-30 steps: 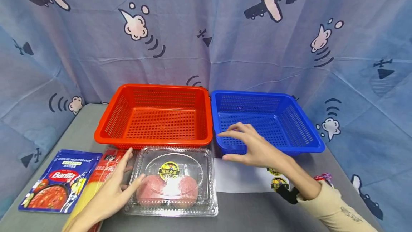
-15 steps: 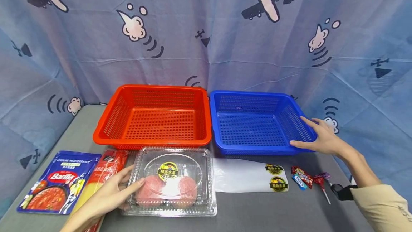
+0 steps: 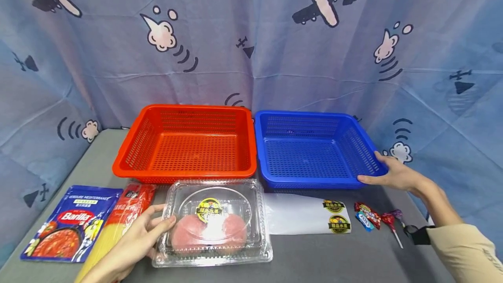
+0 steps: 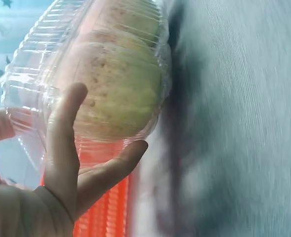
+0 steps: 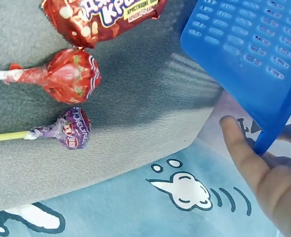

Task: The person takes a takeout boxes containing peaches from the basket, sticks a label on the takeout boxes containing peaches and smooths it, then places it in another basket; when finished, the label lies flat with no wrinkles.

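A clear plastic fruit box with a label on its lid lies in front of the red basket. Inside are reddish fruits; their sides look yellow-green in the left wrist view. My left hand grips the box by its left side, thumb toward the top and fingers against the side wall. Over on the right, my right hand holds the blue basket at its front right corner. The right wrist view shows the fingers on both sides of that rim.
A blue Barilla sauce pouch and a spaghetti pack lie at the left. White sticker backing with two labels lies right of the box. Wrapped candies and lollipops lie near the right edge. A curtain hangs behind.
My right hand has moved right, from over the blue basket's front left to its right corner, and has taken hold there. The fruit box has shifted slightly right with my left hand on it.
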A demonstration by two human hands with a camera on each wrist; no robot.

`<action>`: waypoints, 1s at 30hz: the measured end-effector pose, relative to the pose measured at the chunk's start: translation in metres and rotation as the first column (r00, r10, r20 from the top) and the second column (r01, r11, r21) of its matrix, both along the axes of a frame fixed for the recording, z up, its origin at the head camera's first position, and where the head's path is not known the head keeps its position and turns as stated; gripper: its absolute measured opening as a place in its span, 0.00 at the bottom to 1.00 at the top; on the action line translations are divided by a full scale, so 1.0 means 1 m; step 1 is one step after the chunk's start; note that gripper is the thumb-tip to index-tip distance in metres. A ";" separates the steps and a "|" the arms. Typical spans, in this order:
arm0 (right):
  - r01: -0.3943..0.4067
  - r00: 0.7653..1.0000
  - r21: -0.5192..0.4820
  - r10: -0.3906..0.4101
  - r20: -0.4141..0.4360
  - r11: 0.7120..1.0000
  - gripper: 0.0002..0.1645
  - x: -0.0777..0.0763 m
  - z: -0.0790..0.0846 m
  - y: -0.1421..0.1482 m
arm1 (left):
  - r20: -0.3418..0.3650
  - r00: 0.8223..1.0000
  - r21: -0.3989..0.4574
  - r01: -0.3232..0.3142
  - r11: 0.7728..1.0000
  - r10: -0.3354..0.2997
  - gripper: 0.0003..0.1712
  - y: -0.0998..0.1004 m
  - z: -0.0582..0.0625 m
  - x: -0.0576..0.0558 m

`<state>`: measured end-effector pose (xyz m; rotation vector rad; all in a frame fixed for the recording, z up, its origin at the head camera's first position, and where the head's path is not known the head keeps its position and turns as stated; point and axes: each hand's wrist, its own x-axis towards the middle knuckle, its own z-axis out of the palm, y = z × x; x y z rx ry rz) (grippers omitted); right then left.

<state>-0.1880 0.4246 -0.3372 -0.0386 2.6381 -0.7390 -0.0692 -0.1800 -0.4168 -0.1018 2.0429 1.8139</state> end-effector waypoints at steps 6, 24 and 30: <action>0.022 1.000 -0.015 -0.022 0.015 1.000 0.72 0.001 0.001 0.001 | -0.005 0.999 0.080 0.044 0.996 -0.044 0.37 0.017 0.014 0.008; -0.007 1.000 0.054 0.006 0.029 0.999 0.74 -0.001 0.006 0.000 | -0.081 0.994 0.217 -0.057 0.974 0.076 0.35 0.105 0.083 -0.063; -0.025 0.999 0.055 0.023 0.038 0.998 0.74 -0.004 0.005 -0.001 | -0.116 0.988 0.240 -0.072 0.968 0.102 0.34 0.141 0.090 -0.101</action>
